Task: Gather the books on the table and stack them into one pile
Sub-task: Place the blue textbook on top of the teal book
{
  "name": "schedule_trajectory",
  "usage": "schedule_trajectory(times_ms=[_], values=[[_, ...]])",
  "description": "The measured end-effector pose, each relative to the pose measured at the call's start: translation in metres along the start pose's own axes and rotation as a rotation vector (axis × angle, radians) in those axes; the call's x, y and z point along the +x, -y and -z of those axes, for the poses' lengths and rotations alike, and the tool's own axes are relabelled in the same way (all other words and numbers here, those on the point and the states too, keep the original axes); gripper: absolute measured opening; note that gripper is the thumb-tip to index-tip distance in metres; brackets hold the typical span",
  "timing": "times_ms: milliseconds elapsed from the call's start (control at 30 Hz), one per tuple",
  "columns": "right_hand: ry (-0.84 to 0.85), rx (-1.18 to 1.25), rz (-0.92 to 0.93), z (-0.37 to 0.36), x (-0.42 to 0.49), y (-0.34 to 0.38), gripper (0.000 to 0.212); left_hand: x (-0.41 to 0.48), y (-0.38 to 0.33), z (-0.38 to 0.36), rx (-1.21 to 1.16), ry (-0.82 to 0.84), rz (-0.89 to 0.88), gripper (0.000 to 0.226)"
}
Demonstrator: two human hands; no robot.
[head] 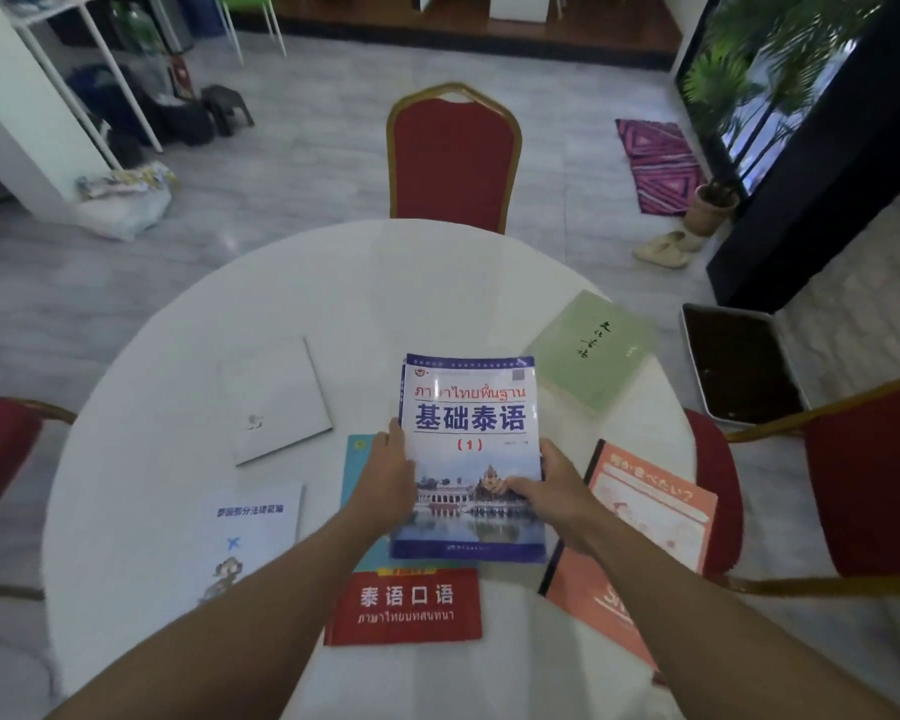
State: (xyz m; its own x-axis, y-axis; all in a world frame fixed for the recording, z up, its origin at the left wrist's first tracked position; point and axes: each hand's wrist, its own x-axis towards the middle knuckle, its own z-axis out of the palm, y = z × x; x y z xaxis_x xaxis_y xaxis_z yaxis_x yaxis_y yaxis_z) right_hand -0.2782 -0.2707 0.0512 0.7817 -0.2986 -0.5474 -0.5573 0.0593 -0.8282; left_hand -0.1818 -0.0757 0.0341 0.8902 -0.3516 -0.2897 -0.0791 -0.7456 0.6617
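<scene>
Both hands hold a blue-and-white textbook (468, 407) above the round white table (333, 293). My left hand (391, 480) grips its left edge and my right hand (546, 485) its right edge. Under it lies a teal and red book (406, 605). An orange book (640, 543) lies to the right, partly under my right forearm. At the far right rests a pale green book (588, 350). A white book (274, 400) lies on the left, and a white booklet with blue print (250, 532) sits nearer to me.
Three red chairs with gold frames ring the table: one at the far side (453, 158), one at the left (1, 449), one at the right (863, 485). A tray of dark soil (739, 366) sits on the floor beyond the right edge.
</scene>
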Motion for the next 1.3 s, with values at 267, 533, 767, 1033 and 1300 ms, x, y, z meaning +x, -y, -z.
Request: schedule_trajectory(times_ms=[267, 533, 767, 1033, 1300], values=[[0.029, -0.216, -0.080, -0.057, -0.007, -0.061, 0.046, -0.043, 0.068, 0.000, 0.087, 0.081, 0.035, 0.077], [-0.054, -0.513, -0.023, -0.081, -0.002, -0.086, 0.058, -0.052, 0.098, -0.009, 0.236, 0.105, 0.135, 0.078], [-0.082, -0.564, 0.010, -0.088, -0.002, -0.092, 0.052, -0.041, 0.114, -0.010, 0.197, 0.133, 0.181, 0.075], [-0.092, -0.582, 0.039, -0.088, -0.004, -0.094, 0.057, -0.036, 0.119, -0.005, 0.209, 0.177, 0.198, 0.068], [-0.071, -0.603, 0.031, -0.092, -0.003, -0.093, 0.073, -0.039, 0.121, -0.005, 0.247, 0.195, 0.178, 0.072]])
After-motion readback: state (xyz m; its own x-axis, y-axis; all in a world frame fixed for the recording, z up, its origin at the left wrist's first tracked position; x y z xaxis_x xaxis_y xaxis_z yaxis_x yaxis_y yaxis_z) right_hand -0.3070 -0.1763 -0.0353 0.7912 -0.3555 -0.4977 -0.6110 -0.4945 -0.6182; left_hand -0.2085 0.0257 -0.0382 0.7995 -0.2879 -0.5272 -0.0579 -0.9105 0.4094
